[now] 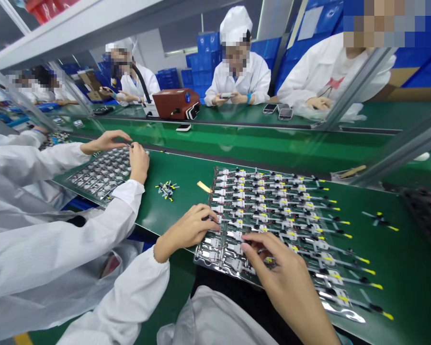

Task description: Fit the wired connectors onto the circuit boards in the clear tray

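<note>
A clear plastic tray [233, 262] lies before me, its rows filled with small white parts with black pieces, thin wires and yellow-tipped strips. My left hand [188, 226] reaches over the tray's left edge. Its fingers are curled together at a white part in the left column, with something dark between them. My right hand [282, 261] is above the tray's near middle. Its thumb and forefinger pinch close together beside a white part [234, 235] in the second column; what lies between the fingertips is too small to make out.
Loose yellow-tipped pieces [167, 190] lie in a pile left of the tray, and more [379, 219] at its right. A co-worker's hand [139, 160] works over another tray [102, 175] on the left. Metal posts [359, 88] and a brown box-shaped device [175, 103] stand beyond.
</note>
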Demonstrator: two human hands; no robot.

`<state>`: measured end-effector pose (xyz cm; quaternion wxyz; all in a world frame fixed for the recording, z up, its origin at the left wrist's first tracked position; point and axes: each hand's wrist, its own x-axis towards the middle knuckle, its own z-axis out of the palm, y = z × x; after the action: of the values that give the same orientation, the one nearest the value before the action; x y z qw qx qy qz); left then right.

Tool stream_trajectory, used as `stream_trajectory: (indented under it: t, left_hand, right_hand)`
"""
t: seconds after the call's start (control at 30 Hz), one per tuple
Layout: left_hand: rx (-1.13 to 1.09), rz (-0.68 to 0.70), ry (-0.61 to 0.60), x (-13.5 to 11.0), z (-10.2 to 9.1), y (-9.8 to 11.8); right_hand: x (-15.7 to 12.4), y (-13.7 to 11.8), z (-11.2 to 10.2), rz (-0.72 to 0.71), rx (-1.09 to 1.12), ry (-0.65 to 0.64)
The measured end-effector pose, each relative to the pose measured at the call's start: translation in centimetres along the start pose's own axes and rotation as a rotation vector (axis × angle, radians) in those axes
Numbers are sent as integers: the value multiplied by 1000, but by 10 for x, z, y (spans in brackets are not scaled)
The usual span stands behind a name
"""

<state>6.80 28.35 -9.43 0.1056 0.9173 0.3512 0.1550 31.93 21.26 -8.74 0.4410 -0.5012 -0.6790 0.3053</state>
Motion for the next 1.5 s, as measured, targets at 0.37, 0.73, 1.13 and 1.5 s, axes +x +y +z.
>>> stream_trajectory:
  t: [0.37,0.73,1.13,1.5]
  left_hand:
    - [114,129,-94,7,3,-15]
    - [-17,157,-96,10,2,-18]
    - [-209,147,99,7,4,-13]
    - [-230,65,73,3,7,-18]
  right_hand:
    - [4,1,6,42,-73,-41]
    - [20,-2,13,67,-240,-48]
    - [35,-3,31,112,-257,-188]
    - [40,-5,45,151,-292,-220]
